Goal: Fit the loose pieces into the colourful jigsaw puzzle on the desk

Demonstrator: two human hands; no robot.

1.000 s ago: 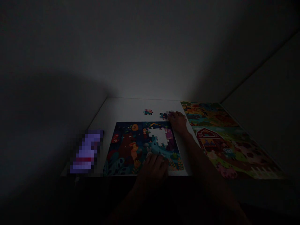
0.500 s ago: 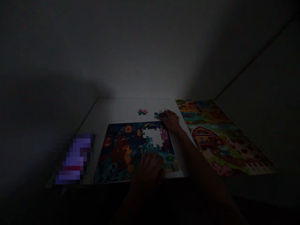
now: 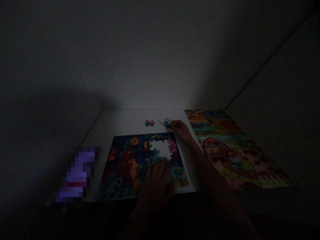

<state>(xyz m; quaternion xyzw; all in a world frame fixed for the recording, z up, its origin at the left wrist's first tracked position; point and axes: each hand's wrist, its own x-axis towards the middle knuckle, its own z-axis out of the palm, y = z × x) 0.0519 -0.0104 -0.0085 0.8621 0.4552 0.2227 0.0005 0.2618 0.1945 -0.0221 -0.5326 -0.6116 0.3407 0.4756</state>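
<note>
In dim light a dark-blue jigsaw puzzle [image 3: 122,163] with a bear and other animals lies on a white table. A white gap with jagged edges shows in its upper right part. My left hand [image 3: 156,180] rests flat on the puzzle's lower edge, fingers stretched toward the gap. Beyond the puzzle's top right corner, my right hand [image 3: 181,130] pinches a puzzle piece [image 3: 167,125], tilted up off the table. Another loose puzzle piece [image 3: 149,123], teal and pink, lies on the table to the left of it.
Two bright pictures lie on the right: a farm scene [image 3: 240,163] with a red barn, and an animal scene [image 3: 212,120] behind it. At the left edge stands a blurred purple thing [image 3: 77,175]. A pale wall [image 3: 145,60] rises behind the table.
My right hand has taken hold of the puzzle piece and tilted it up from the table. My left hand's fingers now lie more stretched out on the puzzle. The view has shifted slightly.
</note>
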